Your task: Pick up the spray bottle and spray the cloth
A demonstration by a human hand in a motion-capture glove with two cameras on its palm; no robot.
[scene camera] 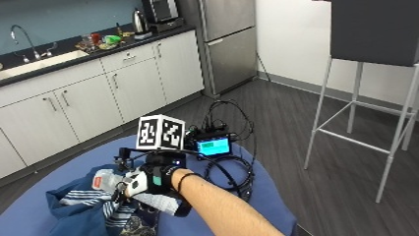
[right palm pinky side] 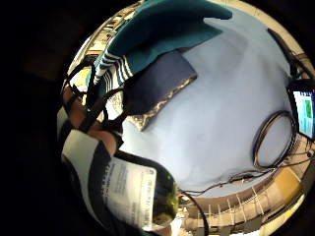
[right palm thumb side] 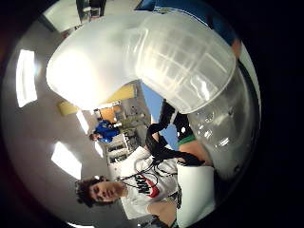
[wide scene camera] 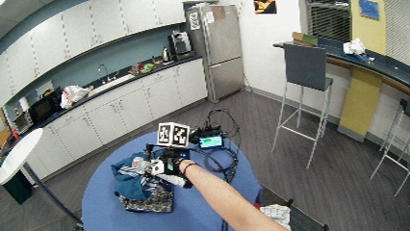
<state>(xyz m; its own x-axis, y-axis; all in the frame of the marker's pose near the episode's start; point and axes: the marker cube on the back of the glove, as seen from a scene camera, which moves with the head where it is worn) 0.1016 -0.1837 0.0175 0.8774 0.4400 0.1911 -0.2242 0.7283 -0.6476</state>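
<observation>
My gloved right hand [scene camera: 156, 181] grips a spray bottle [scene camera: 106, 179] with a white head and a clear body, held just above the table. The nozzle end points out over a teal cloth with white stripes [scene camera: 77, 202], which lies crumpled on the round blue table [scene camera: 39, 219]. In the thumb side palm view the bottle's white head [right palm thumb side: 180, 61] and clear body [right palm thumb side: 223, 128] fill the picture. The labelled bottle [right palm pinky side: 133, 191] shows beside the palm, with the teal cloth [right palm pinky side: 162, 29] and a dark patterned cloth [right palm pinky side: 157, 83] on the table beyond. From the wide view the hand [wide scene camera: 168, 167] is over the cloth's edge [wide scene camera: 131, 185].
A small device with a lit green screen [scene camera: 213, 146] and coiled black cables [scene camera: 230, 172] sit on the table's far side, to the right of the hand. A dark patterned cloth [scene camera: 137, 223] lies under the teal one. A tall stool [scene camera: 367, 73] stands on the floor beyond.
</observation>
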